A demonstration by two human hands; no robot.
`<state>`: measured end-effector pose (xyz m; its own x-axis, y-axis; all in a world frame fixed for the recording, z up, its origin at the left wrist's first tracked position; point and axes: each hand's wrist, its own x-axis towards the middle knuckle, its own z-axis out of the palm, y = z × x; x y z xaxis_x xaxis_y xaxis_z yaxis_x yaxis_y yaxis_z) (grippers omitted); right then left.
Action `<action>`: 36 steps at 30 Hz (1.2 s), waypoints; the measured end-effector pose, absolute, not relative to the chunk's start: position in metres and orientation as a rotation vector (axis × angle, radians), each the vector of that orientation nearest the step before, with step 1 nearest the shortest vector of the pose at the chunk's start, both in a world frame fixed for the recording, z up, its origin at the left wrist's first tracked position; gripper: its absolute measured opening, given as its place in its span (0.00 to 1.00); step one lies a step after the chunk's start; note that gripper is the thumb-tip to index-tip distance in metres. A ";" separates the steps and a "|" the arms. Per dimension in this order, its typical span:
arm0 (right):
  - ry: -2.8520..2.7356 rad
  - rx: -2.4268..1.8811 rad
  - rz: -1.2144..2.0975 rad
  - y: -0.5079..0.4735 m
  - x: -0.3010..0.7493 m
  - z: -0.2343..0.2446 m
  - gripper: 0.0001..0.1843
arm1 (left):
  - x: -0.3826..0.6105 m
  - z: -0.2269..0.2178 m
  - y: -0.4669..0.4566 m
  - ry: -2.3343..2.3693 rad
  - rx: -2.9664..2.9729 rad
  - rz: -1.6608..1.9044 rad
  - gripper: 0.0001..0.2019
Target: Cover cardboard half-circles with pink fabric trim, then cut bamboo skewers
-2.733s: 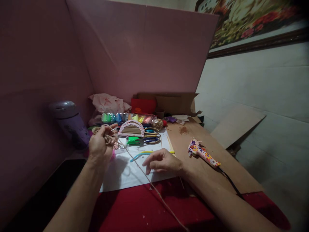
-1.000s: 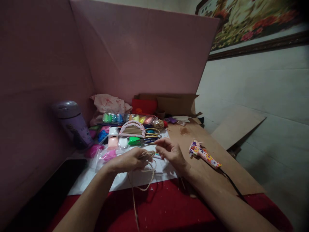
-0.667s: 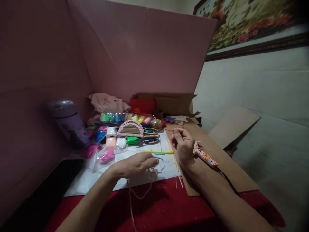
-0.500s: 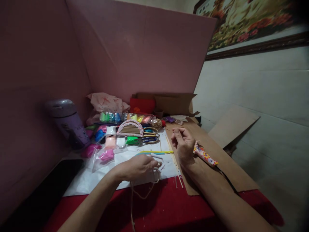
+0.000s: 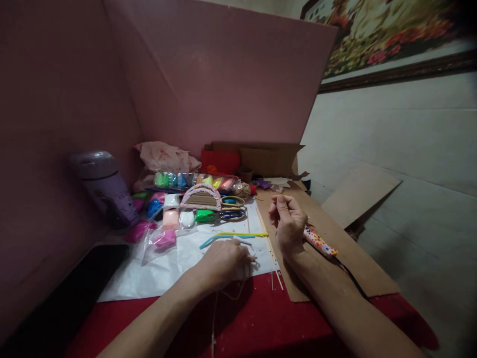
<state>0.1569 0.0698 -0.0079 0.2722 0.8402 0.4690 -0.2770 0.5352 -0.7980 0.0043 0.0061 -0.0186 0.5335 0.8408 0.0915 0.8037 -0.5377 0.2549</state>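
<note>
My left hand [image 5: 225, 261] rests knuckles-up on the front edge of the white paper sheet [image 5: 149, 271], closed around a bundle of brown twine [image 5: 213, 318] whose tail hangs down over the red cloth. My right hand [image 5: 288, 221] hovers a little to the right with fingers curled and pinched together; a thin strand seems to be between them, too fine to be sure. Thin wooden sticks [image 5: 269, 251] lie between the two hands. A flower-patterned glue gun [image 5: 319, 242] lies just behind my right wrist on brown cardboard [image 5: 343, 258].
Scissors [image 5: 231, 215], a green tool [image 5: 204, 216], a pink arch-shaped piece [image 5: 201, 196], bagged coloured clay [image 5: 194, 181] and loose clay packs [image 5: 169, 219] crowd the back of the paper. A purple flask [image 5: 106, 189] stands left. Pink boards wall the back and left.
My left hand brought the twine bundle from the upper left down to the paper's front edge and closed over it. My right hand lifted off the paper and moved right toward the glue gun.
</note>
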 end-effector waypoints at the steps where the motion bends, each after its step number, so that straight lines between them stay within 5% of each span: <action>1: -1.025 -0.651 0.835 0.070 0.157 -0.008 0.12 | 0.005 -0.019 0.006 1.418 2.631 0.285 0.13; 6: -0.933 -0.582 1.041 0.074 0.160 -0.005 0.16 | 0.009 -0.020 0.005 1.375 2.676 0.327 0.16; 11: -1.142 -0.421 1.652 0.065 0.159 -0.002 0.23 | 0.016 -0.021 0.005 1.560 2.280 0.626 0.16; 18: -1.515 -0.122 2.237 0.044 0.158 -0.006 0.37 | 0.013 -0.018 0.003 0.930 1.713 0.796 0.07; 29: -1.020 -0.295 1.630 0.073 0.184 0.026 0.23 | -0.004 -0.008 0.015 1.143 1.643 0.699 0.13; 36: -1.201 -0.519 1.395 0.076 0.178 0.015 0.16 | -0.005 -0.007 0.015 1.198 1.621 0.712 0.12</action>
